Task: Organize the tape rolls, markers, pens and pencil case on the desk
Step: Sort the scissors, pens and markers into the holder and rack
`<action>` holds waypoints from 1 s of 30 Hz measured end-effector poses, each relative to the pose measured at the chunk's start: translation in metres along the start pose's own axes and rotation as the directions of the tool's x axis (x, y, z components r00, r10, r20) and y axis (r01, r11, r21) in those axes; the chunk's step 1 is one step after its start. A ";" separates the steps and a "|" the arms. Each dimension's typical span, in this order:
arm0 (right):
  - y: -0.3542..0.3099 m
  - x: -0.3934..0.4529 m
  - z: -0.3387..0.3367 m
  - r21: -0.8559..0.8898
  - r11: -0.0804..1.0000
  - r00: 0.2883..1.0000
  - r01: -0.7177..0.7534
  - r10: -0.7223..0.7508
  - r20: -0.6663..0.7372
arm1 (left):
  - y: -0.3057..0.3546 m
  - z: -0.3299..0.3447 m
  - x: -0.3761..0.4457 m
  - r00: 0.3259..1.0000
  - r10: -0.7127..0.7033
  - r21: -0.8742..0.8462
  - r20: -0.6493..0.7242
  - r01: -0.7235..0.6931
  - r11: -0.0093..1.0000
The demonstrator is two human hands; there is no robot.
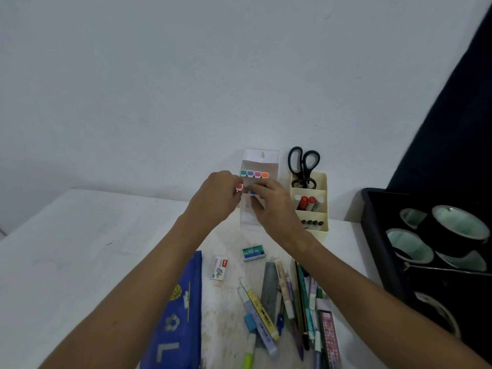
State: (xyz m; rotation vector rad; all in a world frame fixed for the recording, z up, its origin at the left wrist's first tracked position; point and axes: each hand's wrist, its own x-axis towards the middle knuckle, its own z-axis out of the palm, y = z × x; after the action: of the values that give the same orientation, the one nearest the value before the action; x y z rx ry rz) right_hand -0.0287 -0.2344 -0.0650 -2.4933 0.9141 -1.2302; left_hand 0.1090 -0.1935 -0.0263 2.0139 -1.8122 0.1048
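Note:
A clear marker box (259,161) stands upright against the wall, with several coloured marker caps (254,173) showing in a row inside. My left hand (219,194) pinches a red-capped marker (239,186) at the box's left side. My right hand (271,202) grips a blue-capped marker (252,192) in front of the box. A blue pencil case (178,312) lies near me on the left. Loose pens, pencils and highlighters (295,307) are scattered near me on the right. Black tape rolls (458,227) sit in a black tray (372,235) at the right.
A cream desk organiser (310,203) beside the box holds black scissors (303,166), red and white markers and dark pens. Two staple boxes (253,253) and a metal ruler (270,288) lie on the white desk (80,249). A wall rises close behind.

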 end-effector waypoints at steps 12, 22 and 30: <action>0.010 0.008 0.015 -0.025 0.995 0.994 -0.094 0.096 0.049 | -0.008 0.016 0.008 0.998 0.000 -0.064 0.070 0.004 0.998; 0.031 0.016 0.023 -0.019 0.998 0.997 -0.067 0.068 0.028 | -0.003 0.030 0.015 1.000 0.002 0.047 0.003 -0.002 0.999; 0.031 0.007 0.018 -0.094 0.994 0.996 -0.057 0.062 0.057 | 0.001 0.045 0.014 0.999 -0.034 0.099 -0.027 0.037 0.994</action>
State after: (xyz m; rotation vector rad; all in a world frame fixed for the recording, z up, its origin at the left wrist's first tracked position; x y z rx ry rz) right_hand -0.0252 -0.2642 -0.0851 -2.5386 1.0447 -1.1132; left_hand 0.1004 -0.2231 -0.0620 2.1025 -1.7872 0.2137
